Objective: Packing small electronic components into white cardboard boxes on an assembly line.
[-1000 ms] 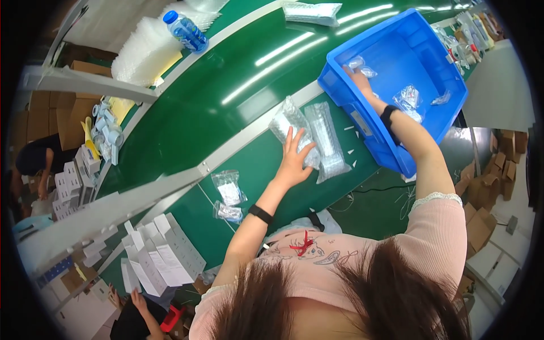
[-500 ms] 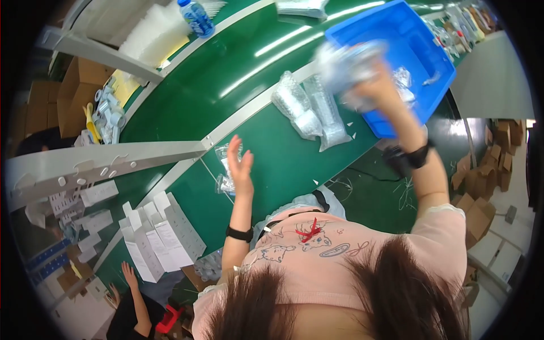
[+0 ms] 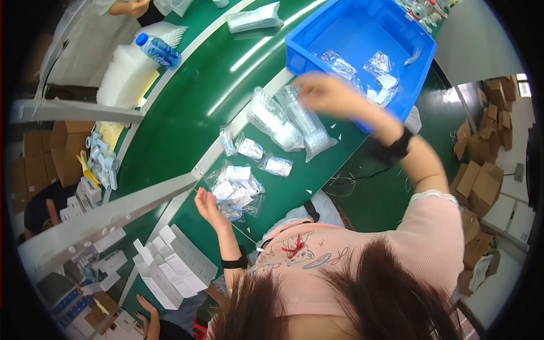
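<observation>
My left hand [image 3: 211,207] is beside a pile of small clear bags [image 3: 237,190] with white items inside. Its fingers look apart, and nothing shows in them. Over the upper end of a bubble-wrapped package [image 3: 306,126] is my right hand [image 3: 324,93], smeared by motion near the tray's edge; whether it touches the package cannot be made out. A second bubble-wrapped package [image 3: 273,120] lies alongside. Loose small bags, one a flat clear bag [image 3: 276,166], sit between the pile and the packages. More clear bags [image 3: 382,73] lie inside the blue tray [image 3: 391,28].
White boxes [image 3: 175,263] stand in a row at the lower left, next to another person's hand [image 3: 148,309]. A grey metal post [image 3: 124,207] crosses the left side. Farther off are a blue-capped bottle [image 3: 158,51] and another wrapped package [image 3: 255,18].
The blurred bundle in my right hand is gone from it, and a pile of small bags now lies by my left hand. The right hand has moved left, off the tray's middle.
</observation>
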The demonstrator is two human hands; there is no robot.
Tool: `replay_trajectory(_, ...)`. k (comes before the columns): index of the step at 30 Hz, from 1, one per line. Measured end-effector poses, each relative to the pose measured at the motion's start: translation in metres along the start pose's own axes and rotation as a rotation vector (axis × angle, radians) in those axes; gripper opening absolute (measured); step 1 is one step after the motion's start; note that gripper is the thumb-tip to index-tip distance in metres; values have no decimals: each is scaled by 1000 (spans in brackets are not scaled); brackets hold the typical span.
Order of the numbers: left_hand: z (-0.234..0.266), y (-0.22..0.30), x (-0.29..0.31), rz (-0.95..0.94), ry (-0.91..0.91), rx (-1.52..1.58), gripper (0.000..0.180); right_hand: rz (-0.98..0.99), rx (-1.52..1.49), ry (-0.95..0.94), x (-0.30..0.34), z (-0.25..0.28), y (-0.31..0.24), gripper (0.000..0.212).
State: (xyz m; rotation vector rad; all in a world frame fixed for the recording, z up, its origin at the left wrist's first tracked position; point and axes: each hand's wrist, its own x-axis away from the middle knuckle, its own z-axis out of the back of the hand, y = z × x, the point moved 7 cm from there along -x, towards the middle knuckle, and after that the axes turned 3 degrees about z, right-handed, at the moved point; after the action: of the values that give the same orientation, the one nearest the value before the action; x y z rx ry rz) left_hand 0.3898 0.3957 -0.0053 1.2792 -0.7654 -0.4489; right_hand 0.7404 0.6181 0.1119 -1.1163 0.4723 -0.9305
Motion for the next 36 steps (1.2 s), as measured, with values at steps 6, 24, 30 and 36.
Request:
replay_trajectory(6,-62,24,-5,-239,-142,-315,24,-896,1111,177,45,225,223,85)
replay_trajectory(24,-78,36,-12,-291,-175,-375,23,-1167,-40,-237,34,43,337,81)
replay_trajectory(30,-71,38,-11,-345,-148,-304,20,-772,364,-18,22,78,382,69)
replay_trajectory(36,-42,33,9,-352,-99,-342,20,-743,156,147,14,62,238,47)
